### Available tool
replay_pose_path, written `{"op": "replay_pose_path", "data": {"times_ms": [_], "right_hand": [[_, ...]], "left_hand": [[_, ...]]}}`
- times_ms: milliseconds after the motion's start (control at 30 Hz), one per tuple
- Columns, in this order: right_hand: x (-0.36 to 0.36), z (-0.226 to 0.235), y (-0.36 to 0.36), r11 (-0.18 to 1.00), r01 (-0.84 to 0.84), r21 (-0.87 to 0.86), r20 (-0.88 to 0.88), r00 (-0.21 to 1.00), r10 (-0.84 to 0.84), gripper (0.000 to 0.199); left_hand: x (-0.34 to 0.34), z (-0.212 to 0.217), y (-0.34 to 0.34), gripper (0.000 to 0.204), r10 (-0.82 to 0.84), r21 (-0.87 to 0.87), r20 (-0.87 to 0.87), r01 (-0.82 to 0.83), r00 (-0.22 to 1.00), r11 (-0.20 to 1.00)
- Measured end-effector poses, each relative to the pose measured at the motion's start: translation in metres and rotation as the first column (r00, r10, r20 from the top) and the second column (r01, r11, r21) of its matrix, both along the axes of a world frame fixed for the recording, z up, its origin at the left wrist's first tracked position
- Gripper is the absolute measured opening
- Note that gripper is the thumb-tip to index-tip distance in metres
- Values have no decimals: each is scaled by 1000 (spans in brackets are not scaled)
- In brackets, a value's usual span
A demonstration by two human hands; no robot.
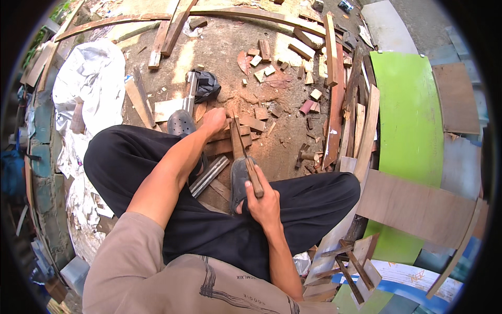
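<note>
Chisel [246,157] gripped in right hand [265,205], left hand [213,120] apparently pinning wood piece [230,137]; keep blade off left fingers

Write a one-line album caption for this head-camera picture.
Seated among wood scraps, a person steadies a small wood piece with the left hand while the right hand grips a wooden-handled blade.

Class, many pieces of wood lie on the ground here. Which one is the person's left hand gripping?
The short brown block just beyond the knees: the left hand rests on its top end, while the tool in the right hand meets it. The other offcuts lie untouched.
</note>
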State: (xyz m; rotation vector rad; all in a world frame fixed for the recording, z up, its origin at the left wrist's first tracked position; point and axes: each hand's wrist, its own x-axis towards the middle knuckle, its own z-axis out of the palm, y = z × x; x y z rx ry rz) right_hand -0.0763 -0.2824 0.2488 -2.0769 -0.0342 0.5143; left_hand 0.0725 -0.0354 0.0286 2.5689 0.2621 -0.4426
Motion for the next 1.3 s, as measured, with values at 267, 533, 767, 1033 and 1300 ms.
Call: {"op": "replay_pose_path", "data": {"times_ms": [267, 533, 767, 1033, 1300], "right_hand": [[44, -29, 40, 996, -41, -83, 61, 997, 46, 50], [57, -29, 49, 998, 36, -58, -19, 999, -37, 50], [66, -62, 47, 995, 97, -14, -102, 990, -98, 50], [63, 41, 56, 997, 48, -58, -280, 958, -63, 50], [106, -46, 70, 995, 6, -101, -96, 995, -15, 49]], "left_hand": [[-5, 16, -8, 26, 127, -37, -78, -130, 989, 991], [-10, -9, -6, 25, 156, -62, -68, -161, 985, 985], [-2, 5, -7, 25, 150, -84, -146, -164, 978, 983], [-4, 8, -6, 27, 170, -128, -58, -177, 984, 976], [-1, -5, -8, 28, 128, -77, -105, -136, 986, 988]]}}
